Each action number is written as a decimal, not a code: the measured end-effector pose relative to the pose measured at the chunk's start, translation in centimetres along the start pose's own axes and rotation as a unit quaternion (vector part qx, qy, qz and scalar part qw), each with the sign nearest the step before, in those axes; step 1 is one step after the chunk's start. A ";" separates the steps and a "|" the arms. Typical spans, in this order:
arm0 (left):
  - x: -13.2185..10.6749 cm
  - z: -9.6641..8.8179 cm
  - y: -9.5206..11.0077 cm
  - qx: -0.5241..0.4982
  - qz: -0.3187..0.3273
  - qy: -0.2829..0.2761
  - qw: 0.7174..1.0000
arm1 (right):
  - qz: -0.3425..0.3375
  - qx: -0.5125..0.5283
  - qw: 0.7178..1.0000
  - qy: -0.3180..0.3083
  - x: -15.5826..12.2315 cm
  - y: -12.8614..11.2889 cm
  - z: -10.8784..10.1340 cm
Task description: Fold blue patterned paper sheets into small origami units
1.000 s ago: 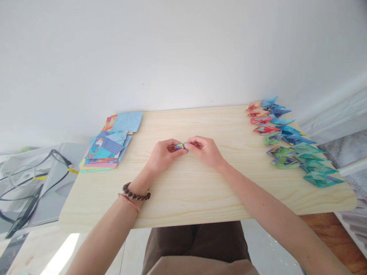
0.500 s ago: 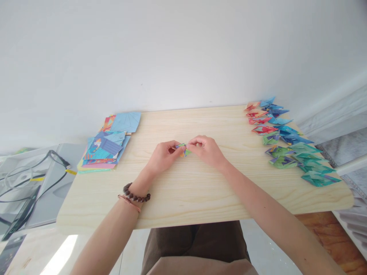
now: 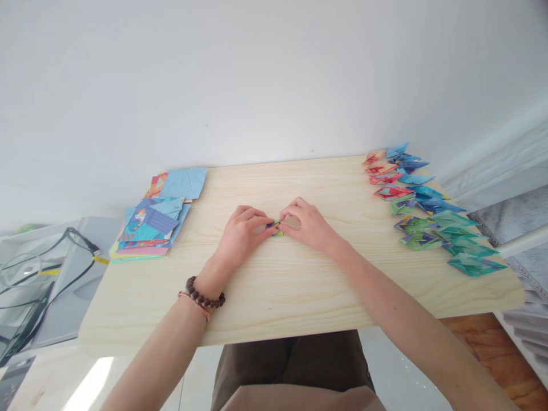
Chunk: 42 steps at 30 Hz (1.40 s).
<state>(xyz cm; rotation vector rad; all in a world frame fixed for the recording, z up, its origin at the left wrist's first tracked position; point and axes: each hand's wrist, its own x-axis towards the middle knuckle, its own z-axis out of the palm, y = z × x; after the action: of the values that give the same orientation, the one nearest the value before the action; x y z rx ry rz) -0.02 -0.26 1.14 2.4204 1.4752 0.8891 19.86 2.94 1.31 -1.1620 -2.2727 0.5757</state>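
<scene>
A small folded piece of patterned paper, purple, green and yellow, lies on the pale wooden table at its middle. My left hand pinches its left end, fingers curled together. My right hand pinches its right end and presses it down on the wood. A bead bracelet and a thin band sit on my left wrist. Most of the paper is hidden under my fingertips.
A stack of coloured paper squares lies at the table's left back. Several finished folded paper pieces, red, blue and green, line the right edge. A grey tray with black cables stands left of the table. A white wall rises behind.
Both hands have lowered the folded paper from just above the table onto its surface, and the fingers now press it flat.
</scene>
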 end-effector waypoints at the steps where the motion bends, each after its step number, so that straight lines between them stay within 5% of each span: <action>1: 0.0 0.0 -0.1 0.001 0.013 -0.005 1.000 | -0.022 0.020 1.000 -0.010 0.0 0.3 -0.2; 6: 0.0 -0.4 -0.1 0.065 0.043 -0.045 0.996 | -0.078 0.028 0.996 -0.039 0.0 1.0 -0.6; 12: -0.5 -1.0 0.9 0.109 0.021 -0.081 0.991 | -0.057 -0.045 0.995 -0.069 0.0 0.0 -0.7; 27: -2.1 0.0 1.3 0.113 -0.046 -0.041 0.992 | -0.034 -0.033 0.994 -0.103 0.0 -0.2 -1.1; 42: -2.1 0.0 2.7 0.169 -0.063 -0.079 0.980 | -0.003 -0.251 0.960 -0.127 -0.5 -3.6 -1.0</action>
<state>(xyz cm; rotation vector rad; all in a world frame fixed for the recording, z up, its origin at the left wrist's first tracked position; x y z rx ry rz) 1.32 -3.40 1.52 2.5159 1.8164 0.4373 18.52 0.73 4.03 -1.3750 -2.7419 0.1433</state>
